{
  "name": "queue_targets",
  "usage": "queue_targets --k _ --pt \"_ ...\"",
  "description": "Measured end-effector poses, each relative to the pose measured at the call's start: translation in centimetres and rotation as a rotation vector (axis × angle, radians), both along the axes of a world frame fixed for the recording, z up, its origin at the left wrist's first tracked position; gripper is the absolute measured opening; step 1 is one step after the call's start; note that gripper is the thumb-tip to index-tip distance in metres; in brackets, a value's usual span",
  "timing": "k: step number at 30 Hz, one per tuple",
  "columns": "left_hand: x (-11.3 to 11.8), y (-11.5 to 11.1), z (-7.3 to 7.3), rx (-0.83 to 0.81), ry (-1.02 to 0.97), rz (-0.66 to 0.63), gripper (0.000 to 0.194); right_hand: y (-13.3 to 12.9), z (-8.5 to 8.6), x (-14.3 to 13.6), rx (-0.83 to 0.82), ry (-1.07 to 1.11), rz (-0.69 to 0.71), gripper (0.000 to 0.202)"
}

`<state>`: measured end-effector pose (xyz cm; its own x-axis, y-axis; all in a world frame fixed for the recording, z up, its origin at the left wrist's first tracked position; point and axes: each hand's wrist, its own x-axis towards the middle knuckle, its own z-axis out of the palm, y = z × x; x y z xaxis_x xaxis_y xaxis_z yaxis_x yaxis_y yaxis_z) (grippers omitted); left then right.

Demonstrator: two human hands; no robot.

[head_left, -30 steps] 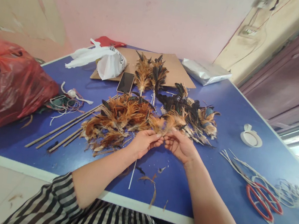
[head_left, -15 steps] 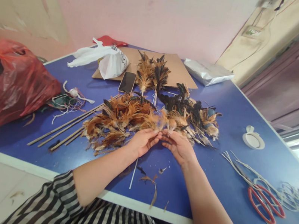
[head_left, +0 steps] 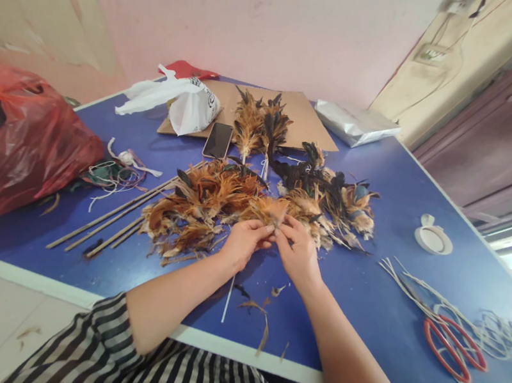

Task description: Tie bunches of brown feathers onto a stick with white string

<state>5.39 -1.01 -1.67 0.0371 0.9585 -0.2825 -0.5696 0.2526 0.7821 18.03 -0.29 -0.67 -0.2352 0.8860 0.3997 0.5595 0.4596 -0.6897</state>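
Between my hands, low over the table, is a small tuft of orange-brown feathers (head_left: pixel 275 210). My left hand (head_left: pixel 246 242) is closed, its thumb and fingers pinching the base of the tuft. Meeting it from the other side, my right hand (head_left: pixel 296 247) also pinches the feathers at their base; the quill ends are hidden by fingers. A pile of reddish-brown feathers (head_left: pixel 216 195) spreads just beyond and left of my hands. To the right lies a heap of black and tan feathers (head_left: pixel 328 193). A thin white strip (head_left: pixel 227 300) sticks out below my left hand.
Two bound feather bunches (head_left: pixel 262 121) lie on cardboard (head_left: pixel 313 123) behind a phone (head_left: pixel 218 140). Thin sticks (head_left: pixel 110 220) and a red plastic bag (head_left: pixel 24 148) are left. Red-handled scissors (head_left: pixel 454 349), string (head_left: pixel 500 337) and a tape roll (head_left: pixel 433 238) lie right.
My right hand has shifted slightly left, its fingers now closing in at the base of the feathers against my left hand. The tuft now stands together between both hands.
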Motion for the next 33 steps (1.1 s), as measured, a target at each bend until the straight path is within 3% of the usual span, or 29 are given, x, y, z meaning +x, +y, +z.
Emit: queue_targets --k 7,12,16,19,24,29,33 --pt "-0.3 0.2 -0.2 0.055 0.052 -0.017 0.022 0.4 0.2 0.2 -0.135 0.159 0.078 0.021" --pt "-0.2 0.1 0.2 0.07 0.055 -0.039 0.019 0.8 -0.1 0.7 -0.465 0.465 -0.011 0.018" --pt "-0.2 -0.1 0.5 0.089 0.056 -0.063 0.02 0.9 0.1 0.9 -0.704 0.721 0.073 0.02" --pt "-0.2 -0.1 0.5 0.102 0.056 -0.077 0.019 1.0 0.4 1.1 -0.795 0.783 0.086 0.022" --pt "-0.2 0.1 0.3 0.084 0.057 -0.076 0.02 1.1 0.7 1.4 -0.747 0.685 0.037 0.021" --pt "0.0 0.1 0.1 0.077 0.123 -0.046 0.021 0.9 0.9 1.2 -0.505 0.3 -0.077 0.016" --pt "0.0 0.0 0.1 0.059 0.158 -0.05 0.022 0.4 1.4 1.0 -0.317 0.078 -0.092 0.014"
